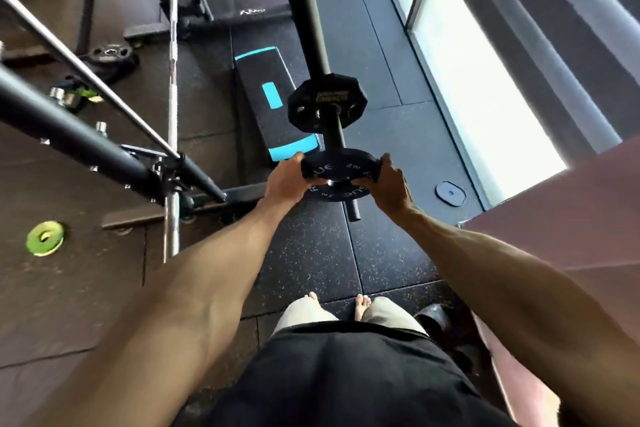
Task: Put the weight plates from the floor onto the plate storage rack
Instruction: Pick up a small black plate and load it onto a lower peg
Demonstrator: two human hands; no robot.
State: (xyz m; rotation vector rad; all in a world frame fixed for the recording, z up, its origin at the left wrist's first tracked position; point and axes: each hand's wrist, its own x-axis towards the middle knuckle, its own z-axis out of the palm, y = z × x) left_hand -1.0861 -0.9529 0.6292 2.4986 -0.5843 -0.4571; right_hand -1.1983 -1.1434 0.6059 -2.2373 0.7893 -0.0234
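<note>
A small black weight plate [341, 168] with white lettering sits threaded on the black storage peg [334, 128] of the rack, close to the peg's free end. My left hand [289, 180] grips its left rim and my right hand [389, 182] grips its right rim. Farther up the same peg rests a black many-sided plate [323, 102]. A small green plate [45, 237] lies flat on the floor at the left. Another dark plate [110, 54] lies on the floor at the upper left.
A black bench [273, 111] with blue markings stands under the peg. A chrome barbell [172, 107] and black rack tubes [69, 135] cross the left side. A bright window strip [478, 87] runs along the right. My bare feet [362, 305] stand on speckled rubber flooring.
</note>
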